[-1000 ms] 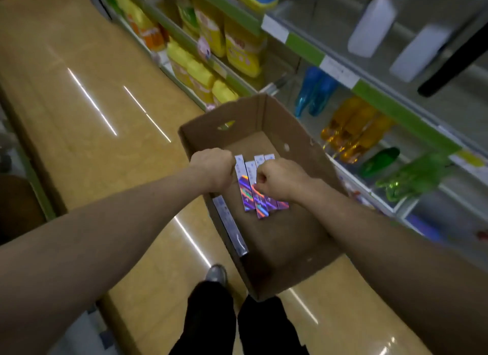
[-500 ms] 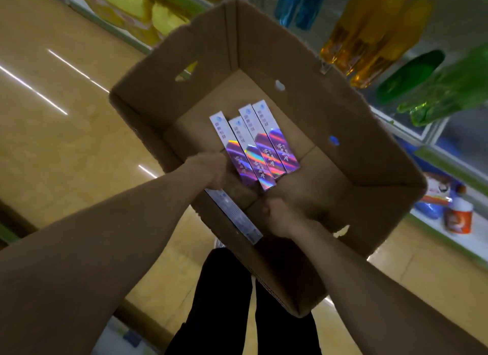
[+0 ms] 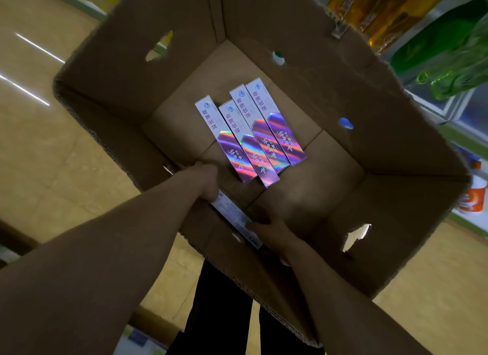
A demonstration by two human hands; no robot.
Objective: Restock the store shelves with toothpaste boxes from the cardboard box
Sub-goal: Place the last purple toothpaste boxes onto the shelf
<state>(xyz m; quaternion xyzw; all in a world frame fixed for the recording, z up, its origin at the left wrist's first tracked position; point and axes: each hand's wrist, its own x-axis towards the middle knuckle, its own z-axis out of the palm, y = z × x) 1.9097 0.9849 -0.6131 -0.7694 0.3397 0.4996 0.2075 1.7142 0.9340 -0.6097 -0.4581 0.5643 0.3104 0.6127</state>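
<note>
An open cardboard box [image 3: 118,72] fills the view, seen from above. Several toothpaste boxes [image 3: 253,135], white at one end and shiny purple at the other, lie side by side flat on its bottom. One more toothpaste box [image 3: 232,214] stands on its edge against the near wall, its white printed side up. My left hand [image 3: 207,180] is curled over the far end of that box. My right hand [image 3: 272,229] grips its near end. Both forearms reach in over the near rim.
Store shelves run along the right, with green bottles [image 3: 449,58], amber bottles [image 3: 383,8] and an orange-and-white tub [image 3: 472,196] lower down. Tan glossy floor [image 3: 39,143] lies to the left. My dark trouser legs [image 3: 219,315] show below the box.
Both hands left the flat-lying toothpaste boxes and moved back to the one against the near wall. The view dropped closer into the cardboard box.
</note>
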